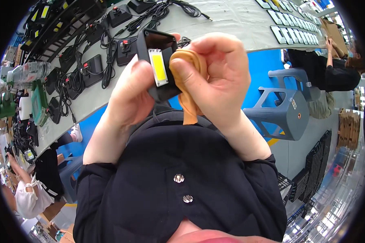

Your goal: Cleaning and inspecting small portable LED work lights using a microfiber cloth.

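Close above the dark jacket (178, 178), I see both hands raised together at chest height. My left hand (129, 95) is wrapped around a small black lamp housing (156, 67), fingers behind it and the thumb along its left side, so the housing stands nearly upright with its open face toward the camera. A yellow light strip (159, 68) on a white plate sits in that face, just right of the thumb. My right hand (215, 77) is clenched on a tan cloth (186, 87), which is pressed against the housing's right edge, its tail hanging below the hand. Behind, a grey workbench (231, 20) carries more black housings (91, 71) and cables (109, 65). A grey stool (284, 109) stands to the right.
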The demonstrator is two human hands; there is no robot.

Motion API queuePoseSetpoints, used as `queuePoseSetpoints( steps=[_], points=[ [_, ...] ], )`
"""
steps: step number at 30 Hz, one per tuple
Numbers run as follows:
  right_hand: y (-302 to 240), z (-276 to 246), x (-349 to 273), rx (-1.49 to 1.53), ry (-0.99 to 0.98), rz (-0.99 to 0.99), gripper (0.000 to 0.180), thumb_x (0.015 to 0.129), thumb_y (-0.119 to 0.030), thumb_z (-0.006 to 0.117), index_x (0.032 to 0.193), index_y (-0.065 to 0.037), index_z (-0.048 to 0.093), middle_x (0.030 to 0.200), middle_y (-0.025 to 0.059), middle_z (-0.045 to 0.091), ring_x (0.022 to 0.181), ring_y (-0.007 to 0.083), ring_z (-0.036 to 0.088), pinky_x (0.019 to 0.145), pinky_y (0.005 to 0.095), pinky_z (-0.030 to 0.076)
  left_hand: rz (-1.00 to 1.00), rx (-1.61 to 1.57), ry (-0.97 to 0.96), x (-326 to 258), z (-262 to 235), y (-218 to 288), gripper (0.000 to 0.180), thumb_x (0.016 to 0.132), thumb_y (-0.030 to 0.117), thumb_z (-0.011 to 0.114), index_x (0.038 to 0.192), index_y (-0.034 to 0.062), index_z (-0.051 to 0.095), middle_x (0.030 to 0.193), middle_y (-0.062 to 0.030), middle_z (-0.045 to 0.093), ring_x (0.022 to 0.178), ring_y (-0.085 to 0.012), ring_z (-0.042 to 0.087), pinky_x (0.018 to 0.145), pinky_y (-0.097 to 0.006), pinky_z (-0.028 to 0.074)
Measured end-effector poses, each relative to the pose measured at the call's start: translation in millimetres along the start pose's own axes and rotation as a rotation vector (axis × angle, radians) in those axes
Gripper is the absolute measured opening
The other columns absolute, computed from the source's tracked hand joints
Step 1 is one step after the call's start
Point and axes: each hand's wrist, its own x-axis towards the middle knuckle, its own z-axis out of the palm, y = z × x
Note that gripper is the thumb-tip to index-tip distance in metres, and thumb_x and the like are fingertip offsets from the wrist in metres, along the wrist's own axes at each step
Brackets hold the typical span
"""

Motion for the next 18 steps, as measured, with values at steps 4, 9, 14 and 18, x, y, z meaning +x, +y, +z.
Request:
queuePoseSetpoints(
  steps=[4, 9, 14, 18],
  points=[
    [10, 2, 1, -0.245, -0.173, -0.371, 0.036, 0.064, 0.003, 0.072, 0.098, -0.003, 0.062, 0.094, 0.0108, 0.063, 0.084, 0.0239, 0.06, 0.074, 0.0303, 0.049, -0.036, -0.097, 0.132, -12, -8, 3, 0.058, 0.087, 0.029, 0.062, 0.132, 0.0003, 0.039, 0.12, -0.0114, 0.056, 0.11, -0.019, 0.056, 0.097, -0.033, 0.043],
    [0, -5, -11, 0.24, -0.045, 0.314, 0.027, 0.08, 0.002, 0.067, 0.106, 0.001, 0.056, 0.104, 0.0128, 0.062, 0.094, 0.0163, 0.061, 0.082, 0.0265, 0.05, -0.042, -0.227, 0.076, -7, -4, 9, 0.055, 0.091, 0.032, 0.056, 0.131, -0.0025, 0.04, 0.128, -0.0138, 0.052, 0.115, -0.022, 0.055, 0.097, -0.035, 0.044],
    [-15, -23, 14, -0.315, -0.088, -0.345, 0.021, 0.079, 0.005, 0.068, 0.098, 0.001, 0.061, 0.093, 0.0103, 0.063, 0.081, 0.0153, 0.062, 0.067, 0.0245, 0.052, -0.165, -0.036, 0.017, -9, -10, 5, 0.067, 0.093, 0.048, 0.045, 0.139, 0.0015, 0.033, 0.14, -0.019, 0.04, 0.125, -0.0316, 0.045, 0.104, -0.046, 0.037],
    [-20, 0, 9, -0.586, -0.299, -0.522, 0.038, 0.065, 0.007, 0.074, 0.102, 0.0, 0.067, 0.083, 0.0073, 0.059, 0.07, 0.018, 0.059, 0.057, 0.0254, 0.047, -0.017, -0.189, 0.03, -13, -1, 5, 0.06, 0.089, 0.033, 0.061, 0.135, 0.0012, 0.037, 0.129, -0.0151, 0.05, 0.115, -0.0246, 0.054, 0.094, -0.039, 0.047]
  ],
)
